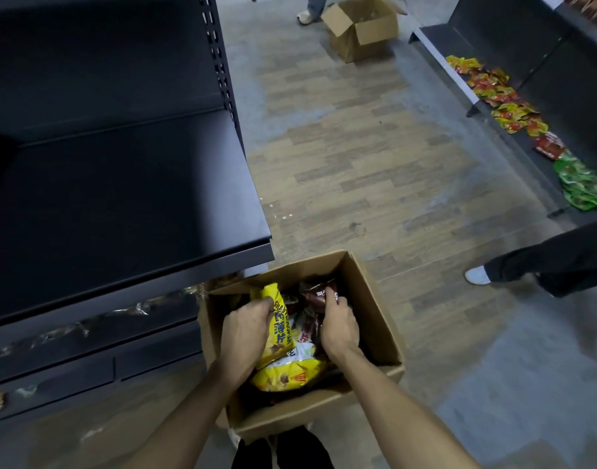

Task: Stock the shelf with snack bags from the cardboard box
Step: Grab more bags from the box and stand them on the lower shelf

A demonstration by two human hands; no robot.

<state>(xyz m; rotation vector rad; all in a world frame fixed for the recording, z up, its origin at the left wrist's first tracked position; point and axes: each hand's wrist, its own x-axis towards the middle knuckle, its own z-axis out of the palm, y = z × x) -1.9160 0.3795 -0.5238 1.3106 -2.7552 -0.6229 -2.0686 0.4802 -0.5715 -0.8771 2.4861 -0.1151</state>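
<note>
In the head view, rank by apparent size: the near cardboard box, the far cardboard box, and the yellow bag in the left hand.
1. Near cardboard box, clearly largest.
2. Far cardboard box and yellow bag look about alike; the far box is farther from the camera, so I won't rank them.

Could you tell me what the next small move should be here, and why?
Probably lift both hands out of the cardboard box: the left hand grips a yellow snack bag, the right hand pinches a brown bag, and the dark shelf is bare.

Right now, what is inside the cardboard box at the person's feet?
Inside the cardboard box: yellow snack bags, left hand gripping one, and dark brown bags under the right hand. Lower layers are covered.
</note>
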